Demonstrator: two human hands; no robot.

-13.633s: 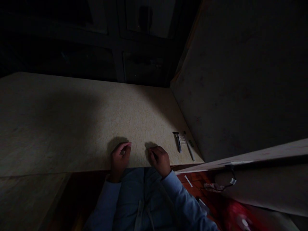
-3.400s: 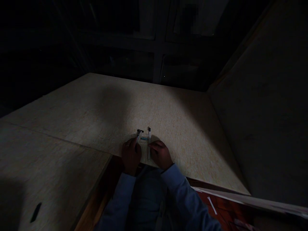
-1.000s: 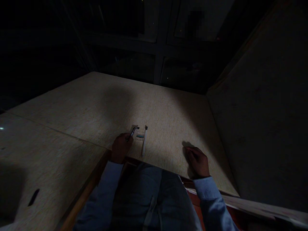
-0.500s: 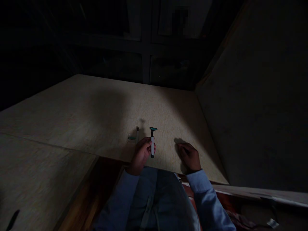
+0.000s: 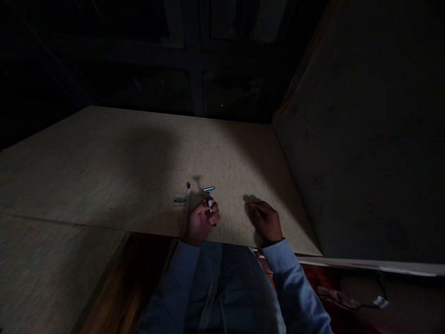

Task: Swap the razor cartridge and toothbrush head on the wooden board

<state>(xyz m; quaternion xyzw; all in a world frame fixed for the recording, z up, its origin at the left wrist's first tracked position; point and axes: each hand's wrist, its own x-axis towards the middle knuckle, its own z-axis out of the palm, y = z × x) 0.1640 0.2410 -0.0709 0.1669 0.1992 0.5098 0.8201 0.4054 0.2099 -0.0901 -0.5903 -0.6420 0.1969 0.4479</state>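
Observation:
My left hand (image 5: 201,221) is closed around the handle of a razor (image 5: 209,202), with its head upright and pointing away from me over the table. Just left of this hand lies a slim razor-like handle or stick (image 5: 188,194) with a dark tip. Beside that sits a small clear case (image 5: 180,200) with a green-and-dark blade cartridge in it. My right hand (image 5: 267,221) rests on the table to the right, its fingers curled together and no object showing in them.
The pale stone-patterned table (image 5: 222,153) runs back to a dark window frame (image 5: 197,88). A dark wall (image 5: 365,139) bounds it on the right. Another pale surface (image 5: 45,269) lies at the lower left. A cable with a white tag (image 5: 380,302) is at the lower right.
My left hand has turned the razor, so the handle shows shorter and the pale face of its head is visible. The view has shifted slightly; my right hand stays on the table.

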